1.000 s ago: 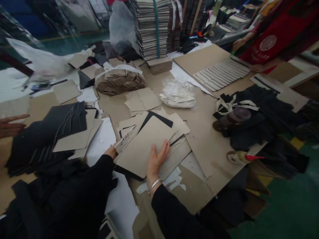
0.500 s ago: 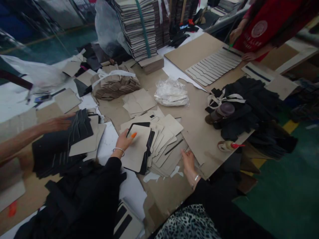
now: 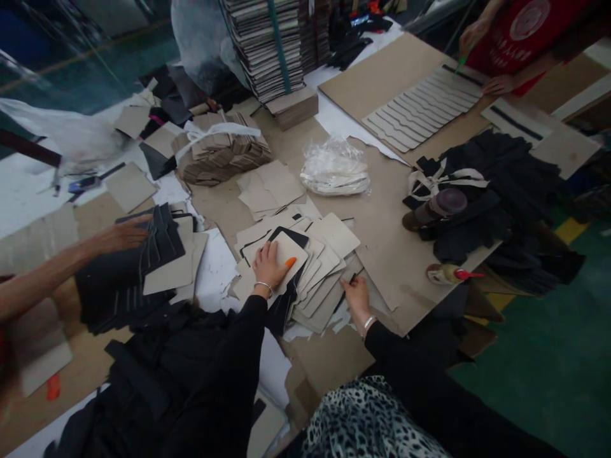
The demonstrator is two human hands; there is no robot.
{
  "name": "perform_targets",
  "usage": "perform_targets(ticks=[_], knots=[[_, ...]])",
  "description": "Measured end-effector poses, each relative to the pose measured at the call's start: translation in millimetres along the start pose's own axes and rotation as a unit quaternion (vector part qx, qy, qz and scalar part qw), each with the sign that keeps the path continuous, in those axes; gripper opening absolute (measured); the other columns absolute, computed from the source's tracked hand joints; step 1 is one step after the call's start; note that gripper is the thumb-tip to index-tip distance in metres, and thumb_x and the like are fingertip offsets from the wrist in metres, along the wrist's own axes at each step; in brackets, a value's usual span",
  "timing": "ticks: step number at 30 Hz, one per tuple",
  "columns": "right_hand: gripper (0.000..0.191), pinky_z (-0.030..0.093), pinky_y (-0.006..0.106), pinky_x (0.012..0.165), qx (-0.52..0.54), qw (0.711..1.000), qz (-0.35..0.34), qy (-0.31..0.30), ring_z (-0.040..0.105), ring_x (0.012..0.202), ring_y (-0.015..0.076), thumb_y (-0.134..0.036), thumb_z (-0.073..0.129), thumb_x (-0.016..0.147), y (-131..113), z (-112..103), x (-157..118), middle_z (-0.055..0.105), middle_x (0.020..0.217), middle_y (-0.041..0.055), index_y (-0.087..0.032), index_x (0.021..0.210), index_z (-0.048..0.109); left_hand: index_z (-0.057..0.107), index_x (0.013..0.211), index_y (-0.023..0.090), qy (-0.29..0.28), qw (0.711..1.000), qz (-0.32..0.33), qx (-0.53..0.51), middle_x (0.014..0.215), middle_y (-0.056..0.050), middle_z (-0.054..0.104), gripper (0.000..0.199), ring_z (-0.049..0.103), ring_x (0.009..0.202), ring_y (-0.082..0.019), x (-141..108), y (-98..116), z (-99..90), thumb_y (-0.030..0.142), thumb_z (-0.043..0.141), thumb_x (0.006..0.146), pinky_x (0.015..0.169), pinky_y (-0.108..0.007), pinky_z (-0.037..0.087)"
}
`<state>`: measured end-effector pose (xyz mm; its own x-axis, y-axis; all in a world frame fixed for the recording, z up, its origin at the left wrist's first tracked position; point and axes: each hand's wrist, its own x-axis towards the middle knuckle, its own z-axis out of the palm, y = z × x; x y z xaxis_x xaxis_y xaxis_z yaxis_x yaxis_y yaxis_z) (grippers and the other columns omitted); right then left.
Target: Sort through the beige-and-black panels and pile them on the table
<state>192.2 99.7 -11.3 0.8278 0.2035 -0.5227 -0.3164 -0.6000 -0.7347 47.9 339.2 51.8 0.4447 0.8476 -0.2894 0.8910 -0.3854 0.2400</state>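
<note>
My left hand [image 3: 270, 266], with an orange cover on its thumb, lies with fingers spread on a beige card panel [image 3: 289, 247] with rounded corners. Black backing [image 3: 286, 304] shows beneath that panel. To its right, several beige panels [image 3: 321, 270] overlap in a fanned pile. My right hand [image 3: 357, 298] pinches a narrow black strip [image 3: 351, 278] at the pile's right edge; part of the strip is hidden by the fingers.
At left, another person's hand [image 3: 125, 234] rests on dark panels [image 3: 165, 242]. Across the table, a person in a red apron [image 3: 525, 38] works at a row of strips [image 3: 424, 108]. A clear plastic bag [image 3: 334, 166], a bottle [image 3: 442, 205] and a red-tipped glue bottle [image 3: 446, 274] stand nearby.
My left hand has moved right, from the panel's left edge onto its top. My right hand has moved up to the black strip and taken hold of it. The view has shifted slightly.
</note>
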Motion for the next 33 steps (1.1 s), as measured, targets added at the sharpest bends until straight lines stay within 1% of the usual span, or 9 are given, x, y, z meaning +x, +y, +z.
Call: perform_targets(ticks=[8, 13, 16, 20, 22, 23, 25, 28, 33], knots=[[0.024, 0.048, 0.027, 0.058, 0.06, 0.993, 0.019, -0.096, 0.058, 0.06, 0.0162, -0.037, 0.065, 0.071, -18.3, 54.2, -54.4, 0.063, 0.069, -0.0044, -0.022, 0.087, 0.058, 0.037, 0.155, 0.023, 0.02, 0.999, 0.047, 0.016, 0.164, -0.018, 0.03, 0.084, 0.022, 0.152, -0.039, -14.4, 8.5, -11.2, 0.067, 0.055, 0.086, 0.121, -0.061, 0.019], [0.019, 0.051, 0.027, 0.056, 0.1, 0.977, 0.028, -0.185, 0.062, 0.058, 0.0162, -0.037, 0.061, 0.075, -29.4, 54.7, -72.9, 0.065, 0.067, -0.0031, -0.021, 0.086, 0.06, 0.041, 0.154, 0.024, 0.076, 0.987, 0.122, 0.07, 0.165, -0.018, 0.027, 0.089, 0.019, 0.153, -0.041, -43.6, 23.5, 1.9, 0.07, 0.062, 0.08, 0.122, -0.062, 0.011], [0.023, 0.052, 0.029, 0.053, 0.096, 0.971, 0.035, -0.216, 0.062, 0.054, 0.0166, -0.041, 0.06, 0.078, -29.0, 27.2, -69.1, 0.067, 0.069, -0.0001, -0.02, 0.087, 0.061, 0.043, 0.153, 0.024, 0.105, 0.98, 0.152, 0.074, 0.165, -0.018, 0.027, 0.088, 0.019, 0.153, -0.042, -60.0, 30.3, 17.7, 0.071, 0.062, 0.08, 0.122, -0.063, 0.009], [0.035, 0.051, 0.03, 0.058, 0.058, 0.982, -0.006, -0.18, 0.061, 0.056, 0.0169, -0.05, 0.054, 0.085, -30.1, -45.7, -23.0, 0.069, 0.077, 0.0032, -0.02, 0.102, 0.063, 0.047, 0.151, 0.025, 0.119, 0.976, 0.169, 0.067, 0.164, -0.018, 0.029, 0.087, 0.019, 0.152, -0.044, -73.4, 38.1, 31.8, 0.07, 0.065, 0.078, 0.122, -0.064, 0.009], [0.041, 0.053, 0.034, 0.071, -0.017, 0.987, -0.121, -0.108, 0.065, 0.071, 0.0209, -0.049, 0.05, 0.088, -33.9, -84.3, 17.4, 0.071, 0.085, 0.007, -0.019, 0.113, 0.064, 0.047, 0.151, 0.027, 0.124, 0.976, 0.168, 0.065, 0.164, -0.017, 0.03, 0.087, 0.019, 0.152, -0.042, -76.5, 40.3, 34.2, 0.069, 0.067, 0.077, 0.122, -0.063, 0.009], [0.044, 0.053, 0.036, 0.077, -0.08, 0.976, -0.189, -0.068, 0.067, 0.079, 0.024, -0.049, 0.047, 0.09, -35.8, -100.6, 38.6, 0.072, 0.089, 0.01, -0.018, 0.115, 0.065, 0.047, 0.151, 0.027, 0.126, 0.976, 0.165, 0.063, 0.162, -0.017, 0.032, 0.087, 0.02, 0.151, -0.042, -77.5, 40.7, 34.6, 0.069, 0.067, 0.077, 0.123, -0.063, 0.008], [0.047, 0.051, 0.041, 0.085, -0.173, 0.951, -0.256, -0.012, 0.067, 0.092, 0.0284, -0.047, 0.041, 0.093, -38.3, -124.9, 76.6, 0.073, 0.102, 0.0161, -0.016, 0.118, 0.066, 0.047, 0.151, 0.026, 0.13, 0.978, 0.154, 0.056, 0.154, -0.019, 0.041, 0.087, 0.027, 0.148, -0.041, -79.6, 40.1, 35.3, 0.071, 0.064, 0.078, 0.123, -0.062, 0.007], [0.048, 0.049, 0.043, 0.092, -0.26, 0.919, -0.296, 0.021, 0.065, 0.104, 0.0305, -0.039, 0.039, 0.094, -37.1, -142.1, 113.1, 0.07, 0.119, 0.0208, -0.013, 0.124, 0.066, 0.047, 0.151, 0.023, 0.13, 0.98, 0.142, 0.048, 0.144, -0.02, 0.047, 0.088, 0.034, 0.142, -0.041, -83.1, 37.7, 37.3, 0.072, 0.062, 0.079, 0.123, -0.063, 0.005], [0.049, 0.046, 0.045, 0.098, -0.294, 0.903, -0.311, 0.033, 0.061, 0.113, 0.0306, -0.031, 0.042, 0.095, -40.3, -150.8, 133.5, 0.065, 0.129, 0.0224, -0.01, 0.135, 0.06, 0.044, 0.153, 0.024, 0.122, 0.98, 0.142, 0.061, 0.146, -0.019, 0.046, 0.089, 0.032, 0.141, -0.04, -86.7, 36.4, 40.0, 0.073, 0.059, 0.08, 0.124, -0.063, 0.003]])
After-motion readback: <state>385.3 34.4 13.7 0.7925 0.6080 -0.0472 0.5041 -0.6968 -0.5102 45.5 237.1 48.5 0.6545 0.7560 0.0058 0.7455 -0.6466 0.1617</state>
